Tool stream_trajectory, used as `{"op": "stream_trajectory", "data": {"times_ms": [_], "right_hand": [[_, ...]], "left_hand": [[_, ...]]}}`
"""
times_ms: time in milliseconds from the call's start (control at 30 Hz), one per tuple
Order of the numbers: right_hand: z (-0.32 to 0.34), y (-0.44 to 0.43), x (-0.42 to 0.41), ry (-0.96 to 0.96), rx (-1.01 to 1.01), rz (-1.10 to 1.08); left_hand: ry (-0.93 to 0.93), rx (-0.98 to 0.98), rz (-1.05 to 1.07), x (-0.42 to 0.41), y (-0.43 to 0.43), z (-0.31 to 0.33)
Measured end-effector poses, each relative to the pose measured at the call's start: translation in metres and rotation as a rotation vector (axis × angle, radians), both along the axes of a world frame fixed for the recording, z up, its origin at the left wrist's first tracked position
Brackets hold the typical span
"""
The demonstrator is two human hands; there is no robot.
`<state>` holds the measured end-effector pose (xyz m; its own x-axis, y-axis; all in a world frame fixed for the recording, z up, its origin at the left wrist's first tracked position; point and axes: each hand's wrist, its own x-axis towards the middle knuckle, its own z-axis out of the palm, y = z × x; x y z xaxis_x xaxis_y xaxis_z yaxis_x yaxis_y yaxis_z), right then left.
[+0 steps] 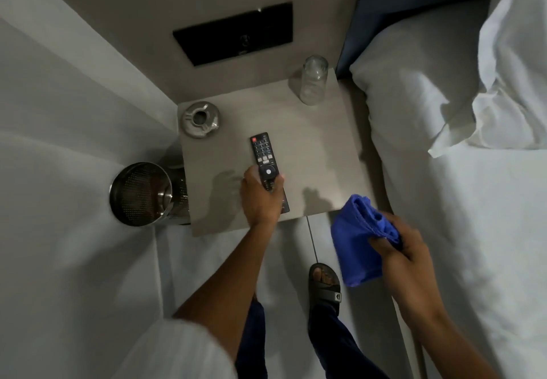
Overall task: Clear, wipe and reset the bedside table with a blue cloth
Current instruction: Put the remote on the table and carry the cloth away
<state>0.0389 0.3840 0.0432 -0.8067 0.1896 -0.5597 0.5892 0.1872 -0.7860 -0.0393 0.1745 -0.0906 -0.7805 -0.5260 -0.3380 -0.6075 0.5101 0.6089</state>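
The grey bedside table (313, 141) stands between a wall and the bed. A black remote control (263, 153) lies on it near the front, and my left hand (260, 198) is closed around its lower half. A metal ashtray (200, 119) sits at the table's back left corner. An upturned clear glass (313, 81) stands at the back right corner. My right hand (399, 248) grips a bunched blue cloth (355, 239), held in the air just off the table's front right corner.
A perforated metal bin (145, 193) stands on the floor against the table's left side. The bed with white sheet and pillows (429, 82) fills the right. A black switch panel (233, 33) is on the wall behind. My sandalled foot (324, 284) is below the table's front edge.
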Motion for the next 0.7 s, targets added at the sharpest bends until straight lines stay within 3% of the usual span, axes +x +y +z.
{"op": "stream_trajectory", "data": {"times_ms": [100,167,233,467,700], "right_hand": [[0.034,-0.015,-0.008,-0.112,-0.332,-0.187],[0.058,-0.031,-0.01,-0.154,-0.464,-0.188],[0.086,-0.049,-0.008,-0.145,-0.504,-0.071],[0.16,-0.132,0.039,-0.159,-0.37,0.447],[0.166,-0.256,0.117,-0.144,-0.21,0.823]], "left_hand": [[-0.124,0.558,0.088,0.045,0.0,0.082],[-0.227,0.891,0.134,0.075,-0.003,0.14],[-0.131,1.027,0.137,0.104,-0.015,0.193],[0.128,0.865,0.185,0.197,-0.089,0.285],[0.107,0.608,0.403,0.326,-0.177,0.302]]}}
